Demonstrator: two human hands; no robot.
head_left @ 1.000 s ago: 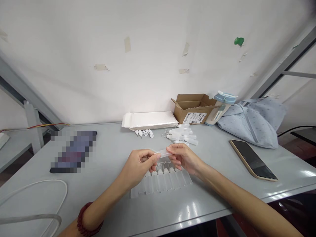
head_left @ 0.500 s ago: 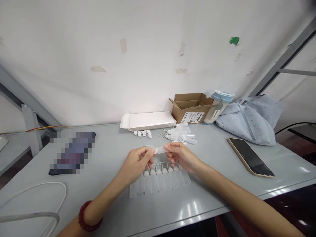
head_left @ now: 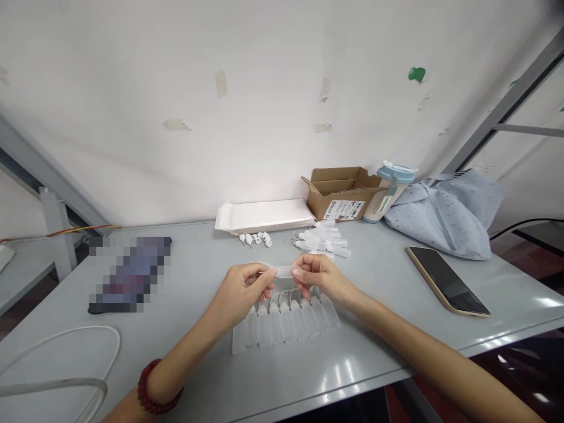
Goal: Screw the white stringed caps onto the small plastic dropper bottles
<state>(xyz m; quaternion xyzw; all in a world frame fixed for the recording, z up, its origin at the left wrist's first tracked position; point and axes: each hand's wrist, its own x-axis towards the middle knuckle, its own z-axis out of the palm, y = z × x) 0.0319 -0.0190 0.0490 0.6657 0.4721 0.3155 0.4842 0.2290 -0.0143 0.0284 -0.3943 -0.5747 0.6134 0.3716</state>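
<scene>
A small translucent plastic bottle (head_left: 284,271) is held level between my two hands, above the table. The fingers of my left hand (head_left: 249,285) pinch its left end, where a thin strap or tube loops out. My right hand (head_left: 319,275) grips the right end between thumb and fingers. Just below my hands lies a row of several similar bottles (head_left: 286,325) side by side, their white caps and thin loops pointing away from me. Beyond my hands rests a loose pile of bottles (head_left: 324,238), with several small white caps (head_left: 256,238) to its left.
Along the wall stand a white packet (head_left: 268,215), an open cardboard box (head_left: 343,194), a blue-lidded cup (head_left: 390,191) and a light-blue cloth bag (head_left: 445,214). A phone (head_left: 447,280) lies at the right. On the left are a blurred-out dark item (head_left: 132,273) and a white cable (head_left: 110,346).
My right hand's fingertips have shifted slightly left along the bottle, closer to my left hand. Less of the bottle shows between them. The things on the table stay in place.
</scene>
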